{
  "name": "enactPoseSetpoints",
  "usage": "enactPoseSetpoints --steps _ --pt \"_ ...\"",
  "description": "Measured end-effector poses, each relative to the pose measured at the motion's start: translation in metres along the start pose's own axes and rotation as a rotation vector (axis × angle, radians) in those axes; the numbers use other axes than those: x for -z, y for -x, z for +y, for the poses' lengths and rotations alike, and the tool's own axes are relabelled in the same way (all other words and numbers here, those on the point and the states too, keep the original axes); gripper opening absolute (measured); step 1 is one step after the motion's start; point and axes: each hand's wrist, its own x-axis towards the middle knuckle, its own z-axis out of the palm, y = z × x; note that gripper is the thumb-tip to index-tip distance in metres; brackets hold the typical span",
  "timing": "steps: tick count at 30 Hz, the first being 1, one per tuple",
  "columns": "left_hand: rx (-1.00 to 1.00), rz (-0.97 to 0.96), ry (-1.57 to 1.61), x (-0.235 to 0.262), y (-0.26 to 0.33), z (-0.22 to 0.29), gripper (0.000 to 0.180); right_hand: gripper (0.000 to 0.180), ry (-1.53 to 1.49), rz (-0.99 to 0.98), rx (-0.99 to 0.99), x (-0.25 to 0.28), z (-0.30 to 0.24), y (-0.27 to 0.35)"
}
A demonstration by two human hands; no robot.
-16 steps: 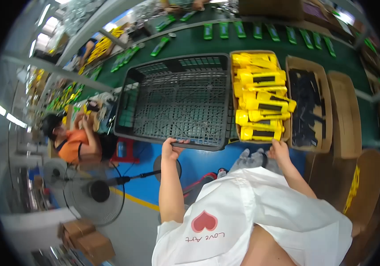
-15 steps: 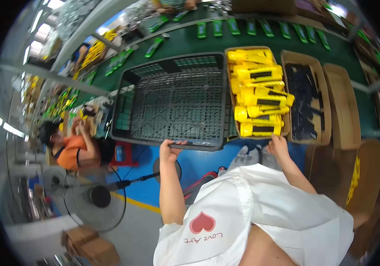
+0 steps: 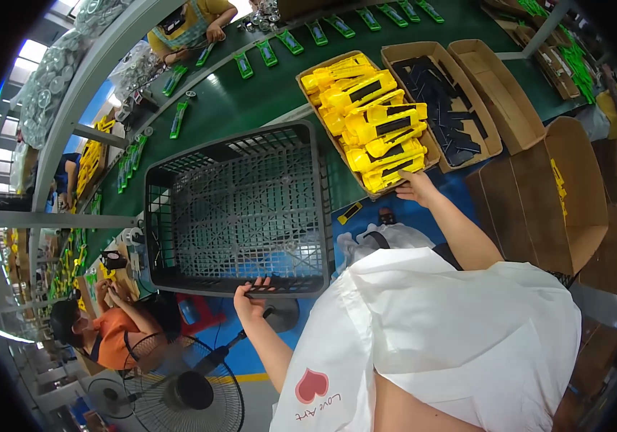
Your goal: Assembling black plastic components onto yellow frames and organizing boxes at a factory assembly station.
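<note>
My left hand [image 3: 253,301] is closed over the near rim of a black plastic crate [image 3: 233,288], fingers inside the edge. The crate has slatted walls and a mesh bottom, and its near side juts past the table edge. My right hand [image 3: 418,190] grips the near right corner of a cardboard box [image 3: 310,92]. Piled in that box are several yellow plastic parts [image 3: 387,126] with black strips. Its fingertips are partly hidden below the box rim.
Right of the yellow parts stand a box of black pieces [image 3: 441,108] and another cardboard box [image 3: 492,90]. Green packs [image 3: 290,42] line the green table [image 3: 251,101]. Left are a fan [image 3: 191,389] and a co-worker in orange [image 3: 117,338]. A large carton [image 3: 575,209] stands right.
My view has turned. The crate has come nearer to me, and a wider gap separates it from the box of yellow parts. Both hands keep their places on the crate and box.
</note>
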Motion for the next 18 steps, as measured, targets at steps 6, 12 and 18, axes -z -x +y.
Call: enactPoseSetpoints --steps 6,12,18 --pt "-0.03 0.028 -0.064 -0.009 0.023 -0.006 0.02 0.044 0.154 -0.159 -0.013 0.013 -0.018 -0.006" --pt "-0.031 0.15 -0.146 0.019 0.025 -0.001 0.03 0.043 0.313 -0.212 0.074 0.003 -0.069 -0.034" --pt "-0.057 0.353 -0.13 -0.002 0.038 -0.008 0.045 0.051 0.484 -0.312 0.061 -0.007 -0.12 -0.07"
